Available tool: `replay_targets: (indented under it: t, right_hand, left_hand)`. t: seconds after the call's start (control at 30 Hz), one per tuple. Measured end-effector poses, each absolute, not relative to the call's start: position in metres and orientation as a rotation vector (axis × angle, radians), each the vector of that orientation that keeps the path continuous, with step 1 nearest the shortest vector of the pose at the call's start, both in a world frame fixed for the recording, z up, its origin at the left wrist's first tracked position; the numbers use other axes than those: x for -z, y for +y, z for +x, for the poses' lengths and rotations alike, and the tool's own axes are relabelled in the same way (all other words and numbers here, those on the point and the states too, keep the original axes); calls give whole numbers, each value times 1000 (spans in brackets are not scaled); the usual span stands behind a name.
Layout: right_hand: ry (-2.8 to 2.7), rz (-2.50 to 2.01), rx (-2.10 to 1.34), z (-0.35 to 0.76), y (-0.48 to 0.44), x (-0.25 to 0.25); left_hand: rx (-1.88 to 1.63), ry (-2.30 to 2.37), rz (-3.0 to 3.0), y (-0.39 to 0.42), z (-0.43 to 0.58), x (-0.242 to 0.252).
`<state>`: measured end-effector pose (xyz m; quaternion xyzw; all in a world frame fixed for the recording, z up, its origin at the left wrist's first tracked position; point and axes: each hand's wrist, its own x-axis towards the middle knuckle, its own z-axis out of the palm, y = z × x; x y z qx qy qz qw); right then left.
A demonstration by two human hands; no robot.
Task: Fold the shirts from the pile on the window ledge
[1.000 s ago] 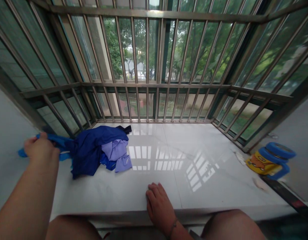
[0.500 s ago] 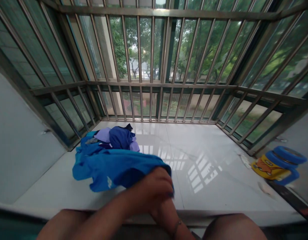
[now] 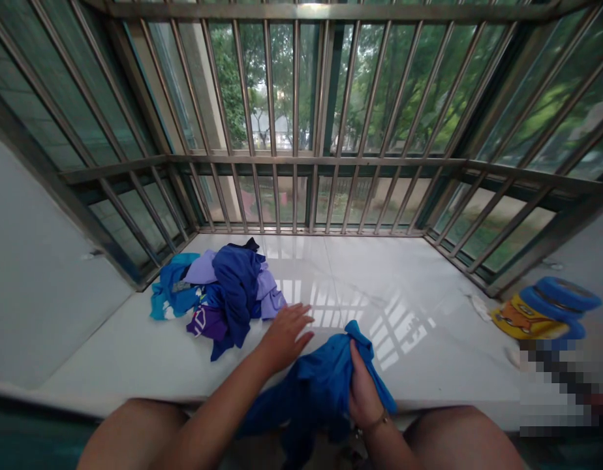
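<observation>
A bright blue garment (image 3: 321, 375) hangs bunched over the front edge of the white sill, its lower part dropping between my knees. My right hand (image 3: 364, 385) grips its right side, thumb up along the cloth. My left hand (image 3: 288, 331) is above the sill just left of the garment, fingers stretched out and holding nothing. Left of it lies a heap of clothes (image 3: 237, 277) in dark blue, lilac, teal and purple. Whether the garment is a shirt I cannot tell from its folds.
The glossy white tiled sill (image 3: 404, 281) runs back to metal window bars (image 3: 295, 196). At the right stands a blue and yellow mug-shaped container (image 3: 541, 310) with a cartoon face. White walls close both sides.
The blue garment has moved right and down, off the heap and toward my knees. My left hand has come away from it and opened; my right hand has shifted right with the cloth.
</observation>
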<state>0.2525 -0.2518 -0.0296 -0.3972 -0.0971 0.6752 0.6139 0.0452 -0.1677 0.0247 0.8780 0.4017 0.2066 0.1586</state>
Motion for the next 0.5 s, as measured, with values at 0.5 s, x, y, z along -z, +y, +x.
replay_targets:
  t: [0.5]
  right_hand:
    - [-204,-903,-1606,274,-255,24]
  left_hand:
    - [-417,2116,1954,-59,-140,31]
